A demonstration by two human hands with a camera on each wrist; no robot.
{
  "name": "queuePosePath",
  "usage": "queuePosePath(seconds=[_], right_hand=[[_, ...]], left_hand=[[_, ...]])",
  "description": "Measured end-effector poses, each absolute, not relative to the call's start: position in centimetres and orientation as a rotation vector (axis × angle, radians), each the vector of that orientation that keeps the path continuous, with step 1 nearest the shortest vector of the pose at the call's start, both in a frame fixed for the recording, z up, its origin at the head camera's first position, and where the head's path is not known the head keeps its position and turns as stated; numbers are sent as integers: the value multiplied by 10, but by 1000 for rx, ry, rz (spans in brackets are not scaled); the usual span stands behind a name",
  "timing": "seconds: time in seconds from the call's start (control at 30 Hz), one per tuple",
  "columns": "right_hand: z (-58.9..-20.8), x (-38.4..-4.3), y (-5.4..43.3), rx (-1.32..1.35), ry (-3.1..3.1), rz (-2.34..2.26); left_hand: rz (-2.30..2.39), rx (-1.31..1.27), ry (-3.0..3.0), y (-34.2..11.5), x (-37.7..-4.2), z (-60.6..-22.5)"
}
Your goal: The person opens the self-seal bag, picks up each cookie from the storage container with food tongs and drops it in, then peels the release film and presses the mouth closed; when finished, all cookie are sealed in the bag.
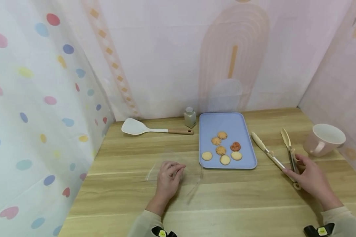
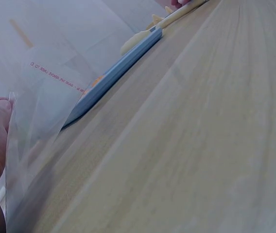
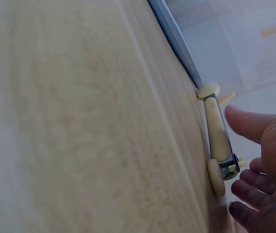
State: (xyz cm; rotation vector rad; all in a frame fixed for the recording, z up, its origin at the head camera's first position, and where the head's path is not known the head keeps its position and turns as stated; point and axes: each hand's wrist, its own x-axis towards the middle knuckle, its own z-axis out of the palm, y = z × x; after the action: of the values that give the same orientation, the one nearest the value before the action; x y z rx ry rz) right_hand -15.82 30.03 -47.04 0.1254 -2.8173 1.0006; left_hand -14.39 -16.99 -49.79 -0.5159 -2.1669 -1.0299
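My left hand (image 1: 169, 177) pinches a clear plastic bag (image 2: 45, 87) with red printing, upright above the table in front of the tray. My right hand (image 1: 312, 177) is at the handle end of a pair of spread tongs (image 1: 261, 143) lying on the table. In the right wrist view, its thumb and fingers are parted on either side of the tongs' handle (image 3: 216, 128), with a gap visible. A blue tray (image 1: 221, 121) between the hands bears several cookies (image 1: 221, 150), one of them a pretzel-shaped cookie (image 1: 235, 146).
A white spatula (image 1: 134, 126) with a wooden handle lies at the back left. Beside the tray's far left corner stands a small glass jar (image 1: 190, 118). A pink mug (image 1: 324, 140) stands to the right of the tongs. Patterned curtains enclose the table's back and sides.
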Motion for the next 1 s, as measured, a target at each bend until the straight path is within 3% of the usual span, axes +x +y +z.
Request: queuePosePath(seconds=[1.0], right_hand=[[-470,-176,287,68,-2851,993]], left_hand=[[-996,-536,-2156,-170,-143,-500]])
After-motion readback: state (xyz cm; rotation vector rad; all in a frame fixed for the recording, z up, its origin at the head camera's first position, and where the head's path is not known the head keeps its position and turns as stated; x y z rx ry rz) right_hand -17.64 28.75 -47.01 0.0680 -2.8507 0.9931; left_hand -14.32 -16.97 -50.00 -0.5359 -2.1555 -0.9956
